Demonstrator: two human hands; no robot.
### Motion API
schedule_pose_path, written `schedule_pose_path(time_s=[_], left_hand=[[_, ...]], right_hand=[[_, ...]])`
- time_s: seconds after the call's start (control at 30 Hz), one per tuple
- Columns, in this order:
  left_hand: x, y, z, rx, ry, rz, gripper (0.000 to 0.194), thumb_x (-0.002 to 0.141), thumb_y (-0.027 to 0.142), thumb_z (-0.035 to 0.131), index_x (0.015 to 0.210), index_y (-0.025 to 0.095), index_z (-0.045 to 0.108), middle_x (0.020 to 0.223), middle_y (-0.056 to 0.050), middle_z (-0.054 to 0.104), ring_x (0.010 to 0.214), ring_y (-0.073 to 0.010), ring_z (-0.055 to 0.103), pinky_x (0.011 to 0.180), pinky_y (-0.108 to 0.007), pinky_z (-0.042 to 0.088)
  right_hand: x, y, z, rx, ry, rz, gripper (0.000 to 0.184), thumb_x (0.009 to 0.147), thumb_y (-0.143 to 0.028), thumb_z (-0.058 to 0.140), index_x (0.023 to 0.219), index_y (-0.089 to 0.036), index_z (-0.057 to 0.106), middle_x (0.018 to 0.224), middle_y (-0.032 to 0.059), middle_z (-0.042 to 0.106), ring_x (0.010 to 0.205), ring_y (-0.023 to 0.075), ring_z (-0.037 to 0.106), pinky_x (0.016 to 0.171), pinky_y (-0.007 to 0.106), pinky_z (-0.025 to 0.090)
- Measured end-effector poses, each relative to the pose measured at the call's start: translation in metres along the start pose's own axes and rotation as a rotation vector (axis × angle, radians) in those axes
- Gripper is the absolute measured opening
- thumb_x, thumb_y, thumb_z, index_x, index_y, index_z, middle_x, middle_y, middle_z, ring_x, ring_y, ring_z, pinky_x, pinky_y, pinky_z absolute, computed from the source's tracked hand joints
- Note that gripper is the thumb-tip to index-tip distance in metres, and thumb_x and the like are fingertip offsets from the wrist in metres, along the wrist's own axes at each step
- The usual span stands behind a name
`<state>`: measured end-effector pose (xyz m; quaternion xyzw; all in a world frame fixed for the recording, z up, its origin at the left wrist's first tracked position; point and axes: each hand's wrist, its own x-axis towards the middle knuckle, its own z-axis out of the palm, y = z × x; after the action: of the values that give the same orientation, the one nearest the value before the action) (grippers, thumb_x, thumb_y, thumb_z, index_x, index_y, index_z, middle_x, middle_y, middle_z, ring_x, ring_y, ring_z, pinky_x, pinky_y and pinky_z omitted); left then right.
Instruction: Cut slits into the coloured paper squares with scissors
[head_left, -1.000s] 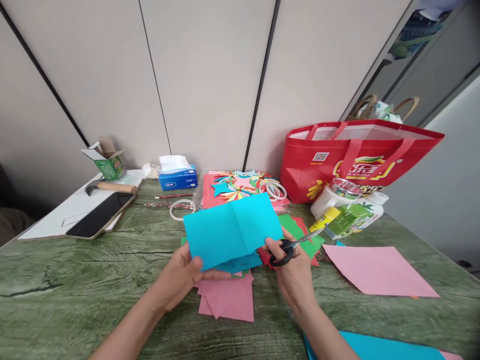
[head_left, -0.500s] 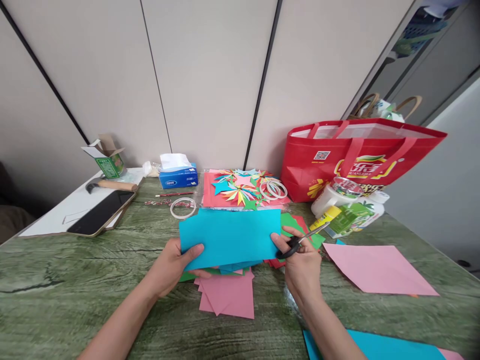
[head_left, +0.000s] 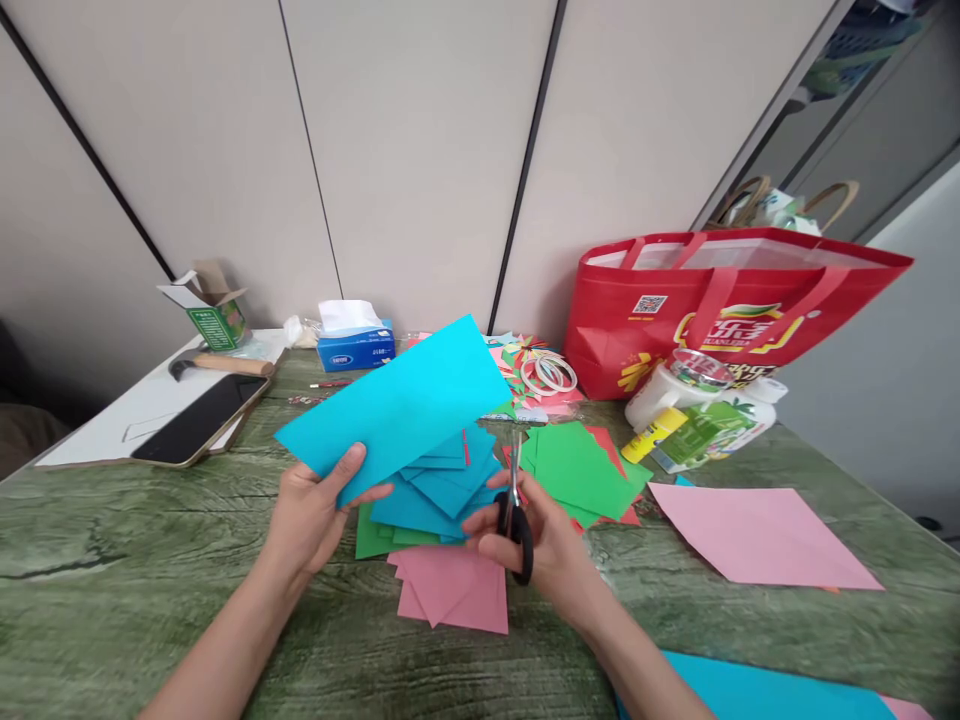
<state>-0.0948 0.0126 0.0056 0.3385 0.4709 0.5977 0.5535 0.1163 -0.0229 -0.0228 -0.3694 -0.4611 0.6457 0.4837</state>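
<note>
A long sheet of blue paper (head_left: 409,400) is pinched at its lower left by my left hand (head_left: 311,515), thumb on top, and slants up to the right. My right hand (head_left: 536,540) grips black-handled scissors (head_left: 514,515), their blades pointing up and away from the sheet. Cut blue paper pieces (head_left: 442,495) lie in a pile beneath the held sheet, over green pieces (head_left: 375,532). Pink paper pieces (head_left: 457,590) are fanned out in front of that pile. To the right, a stack of green paper pieces (head_left: 581,470) rests over red ones.
At the back stand a blue tissue box (head_left: 356,348), tape rolls (head_left: 549,373) on colourful paper shapes, and a red bag (head_left: 600,330). A yellow glue stick (head_left: 652,435) leans by white bottles. A phone (head_left: 202,420) and hammer (head_left: 225,365) lie left, a pink sheet (head_left: 772,535) right.
The blue sheet has tilted, its right end swinging up and back. My right hand has let go of the sheet and moved left and down, turning the scissors upright. The blue pile is now uncovered.
</note>
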Motion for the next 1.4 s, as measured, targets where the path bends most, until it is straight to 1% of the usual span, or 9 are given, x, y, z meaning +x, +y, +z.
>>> schedule_pose_path(time_s=[0.07, 0.13, 0.3, 0.4, 0.53, 0.8, 1.07, 1.27, 1.4], left_hand=[[-0.003, 0.004, 0.003, 0.011, 0.026, -0.017, 0.043, 0.061, 0.024, 0.069, 0.102, 0.017, 0.057, 0.11, -0.007, 0.06, 0.097, -0.03, 0.056, 0.056, -0.036, 0.058], [-0.006, 0.006, 0.006, 0.023, 0.045, -0.031, 0.041, 0.058, 0.024, 0.07, 0.097, 0.017, 0.059, 0.108, -0.007, 0.061, 0.096, -0.0302, 0.056, 0.054, -0.035, 0.058], [-0.01, 0.005, 0.009, 0.025, 0.07, -0.031, 0.04, 0.055, 0.024, 0.072, 0.092, 0.016, 0.06, 0.103, -0.005, 0.063, 0.085, -0.0261, 0.061, 0.047, -0.03, 0.057], [-0.011, -0.001, 0.01, 0.035, 0.032, -0.047, 0.034, 0.055, 0.026, 0.072, 0.086, 0.014, 0.062, 0.094, -0.006, 0.066, 0.071, -0.0229, 0.064, 0.046, -0.03, 0.057], [-0.012, -0.009, 0.011, 0.069, -0.029, -0.123, 0.025, 0.055, 0.028, 0.072, 0.074, 0.013, 0.064, 0.081, -0.005, 0.068, 0.057, -0.0211, 0.064, 0.048, -0.032, 0.056], [-0.014, -0.014, 0.009, 0.132, -0.111, -0.144, 0.024, 0.059, 0.027, 0.069, 0.078, 0.014, 0.064, 0.086, -0.006, 0.068, 0.058, -0.0224, 0.064, 0.053, -0.035, 0.055], [-0.013, -0.016, 0.005, 0.159, -0.107, -0.101, 0.024, 0.058, 0.029, 0.07, 0.078, 0.016, 0.065, 0.096, -0.006, 0.066, 0.063, -0.026, 0.065, 0.054, -0.037, 0.055], [-0.012, -0.018, 0.003, 0.175, -0.113, -0.074, 0.018, 0.06, 0.027, 0.068, 0.076, 0.018, 0.065, 0.092, -0.004, 0.068, 0.066, -0.0255, 0.065, 0.054, -0.036, 0.055], [-0.014, -0.017, 0.003, 0.2, -0.118, -0.075, 0.018, 0.06, 0.028, 0.068, 0.074, 0.018, 0.065, 0.081, -0.004, 0.069, 0.061, -0.0255, 0.065, 0.054, -0.037, 0.055]], right_hand=[[-0.003, 0.004, 0.006, 0.013, -0.093, 0.045, 0.033, 0.064, -0.027, 0.07, 0.09, -0.02, 0.052, 0.076, 0.0037, 0.066, 0.067, 0.0157, 0.06, 0.062, 0.028, 0.044], [-0.004, 0.008, 0.009, 0.011, -0.138, 0.076, 0.033, 0.063, -0.029, 0.07, 0.091, -0.018, 0.055, 0.075, 0.0034, 0.064, 0.066, 0.0149, 0.058, 0.062, 0.028, 0.043], [-0.004, 0.01, 0.012, -0.028, -0.13, 0.117, 0.037, 0.061, -0.031, 0.07, 0.093, -0.018, 0.057, 0.07, -0.0003, 0.056, 0.063, 0.0118, 0.052, 0.058, 0.023, 0.039], [-0.004, 0.009, 0.013, -0.042, -0.143, 0.135, 0.038, 0.06, -0.033, 0.071, 0.093, -0.019, 0.056, 0.072, -0.0008, 0.053, 0.062, 0.0109, 0.049, 0.057, 0.022, 0.038], [-0.005, 0.007, 0.013, -0.029, -0.15, 0.145, 0.038, 0.062, -0.034, 0.069, 0.094, -0.019, 0.055, 0.072, -0.0005, 0.052, 0.062, 0.0107, 0.047, 0.057, 0.022, 0.037], [-0.006, 0.008, 0.012, -0.011, -0.174, 0.121, 0.037, 0.064, -0.033, 0.068, 0.096, -0.019, 0.055, 0.073, -0.0009, 0.052, 0.062, 0.0101, 0.047, 0.056, 0.02, 0.036], [-0.005, 0.006, 0.01, -0.012, -0.172, 0.125, 0.04, 0.062, -0.035, 0.069, 0.096, -0.019, 0.055, 0.073, -0.0003, 0.052, 0.064, 0.0116, 0.047, 0.057, 0.022, 0.037], [-0.006, 0.008, 0.01, -0.023, -0.174, 0.133, 0.039, 0.062, -0.033, 0.07, 0.096, -0.019, 0.055, 0.074, 0.0001, 0.052, 0.065, 0.0119, 0.047, 0.057, 0.022, 0.037], [-0.006, 0.007, 0.011, -0.017, -0.167, 0.131, 0.039, 0.062, -0.033, 0.07, 0.096, -0.019, 0.055, 0.074, 0.0, 0.052, 0.063, 0.0113, 0.047, 0.056, 0.021, 0.037]])
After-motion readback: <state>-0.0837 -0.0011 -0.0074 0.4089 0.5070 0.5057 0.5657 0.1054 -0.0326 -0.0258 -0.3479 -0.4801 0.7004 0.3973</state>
